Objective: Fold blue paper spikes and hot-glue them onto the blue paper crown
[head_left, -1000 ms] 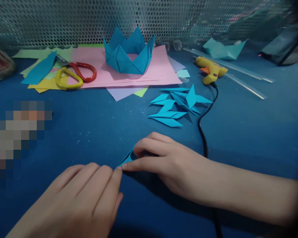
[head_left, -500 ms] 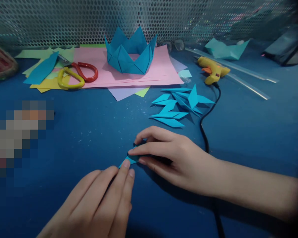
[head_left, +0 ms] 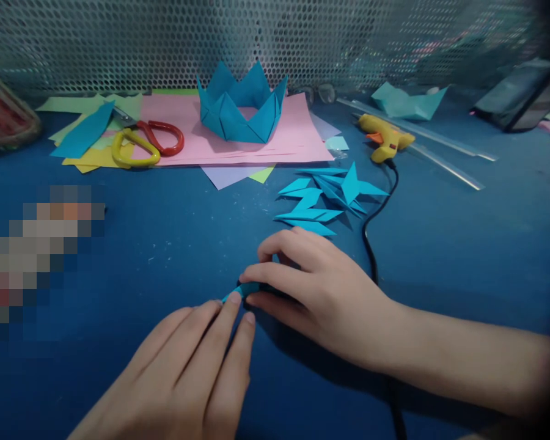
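A small folded piece of blue paper (head_left: 250,288) lies on the table between my two hands, mostly covered by fingers. My left hand (head_left: 187,366) holds its near left end down, index fingertip pressed on top. From the right, my right hand (head_left: 311,290) pinches the other end between thumb and index finger, with another finger curled above. Just beyond my right hand is a loose pile of folded blue paper pieces (head_left: 309,215), pointed at their ends. A blue paper crown (head_left: 242,125) with pointed peaks stands farther back.
Pink paper sheets (head_left: 174,107) lie under the crown. Scissors (head_left: 137,156) with red and yellow handles rest at their left. A yellow glue gun (head_left: 387,137) sits at right, its black cord (head_left: 370,244) passing under my right arm. Clear sticks (head_left: 453,171) and a pale folded paper (head_left: 410,104) lie behind.
My right thumb and index finger have drawn closer together on the blue paper piece, which now shows a narrower strip. My left middle finger has spread slightly from the index. The view has shifted a little.
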Tool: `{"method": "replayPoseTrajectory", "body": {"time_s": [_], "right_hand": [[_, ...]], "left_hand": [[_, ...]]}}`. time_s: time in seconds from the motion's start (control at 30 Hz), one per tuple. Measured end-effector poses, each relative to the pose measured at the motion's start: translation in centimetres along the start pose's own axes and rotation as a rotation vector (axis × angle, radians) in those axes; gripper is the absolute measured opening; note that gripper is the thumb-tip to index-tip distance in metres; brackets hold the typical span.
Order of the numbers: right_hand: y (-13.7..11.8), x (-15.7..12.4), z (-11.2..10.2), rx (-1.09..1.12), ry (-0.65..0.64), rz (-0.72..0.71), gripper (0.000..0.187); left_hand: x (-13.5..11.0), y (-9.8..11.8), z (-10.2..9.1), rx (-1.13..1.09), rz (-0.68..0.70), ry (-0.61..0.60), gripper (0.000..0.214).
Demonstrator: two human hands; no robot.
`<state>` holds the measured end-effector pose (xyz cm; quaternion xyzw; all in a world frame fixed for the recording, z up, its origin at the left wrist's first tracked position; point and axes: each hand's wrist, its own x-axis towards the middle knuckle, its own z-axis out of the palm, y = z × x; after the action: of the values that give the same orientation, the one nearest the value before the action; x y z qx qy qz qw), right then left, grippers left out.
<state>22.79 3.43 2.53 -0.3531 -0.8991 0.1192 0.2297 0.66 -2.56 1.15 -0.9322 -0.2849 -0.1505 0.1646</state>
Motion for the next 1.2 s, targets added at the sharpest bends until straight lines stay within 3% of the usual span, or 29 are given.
{"method": "replayPoseTrajectory", "body": {"time_s": [0.17,0.3,0.5,0.7,0.87,1.03,1.2], "right_hand": [[0.2,0.4,-0.4,0.331,-0.056,0.194,0.01],[0.3,0.7,-0.6,0.412,-0.061,0.261,0.011],[0.6,0.7,-0.7,0.434,-0.045,0.255,0.013],[0.8,0.6,-0.6,0.394,-0.031,0.219,0.008],[1.0,0.5,-0.3,0.349,-0.005,0.202,0.009],[1.2,0.5,-0.3,0.345,0.007,0.159,0.008],[1.6,0.8,-0.5,0.384,-0.025,0.157,0.011]], "left_hand": [[1.3,-0.6,0.0,-0.044,-0.002,-0.018,0.031],[2.2,-0.8,0.1,-0.054,-0.029,0.007,0.03],[3.3,-1.9,0.1,-0.143,-0.072,-0.032,0.032],[3.2,-2.8,0.4,-0.085,0.031,0.044,0.022],[3.2,-3.5,0.5,-0.076,0.114,0.003,0.027],[2.9,-3.6,0.7,-0.107,0.059,-0.082,0.031],[3.6,-4.6,0.5,-0.362,-0.113,-0.092,0.038]]}}
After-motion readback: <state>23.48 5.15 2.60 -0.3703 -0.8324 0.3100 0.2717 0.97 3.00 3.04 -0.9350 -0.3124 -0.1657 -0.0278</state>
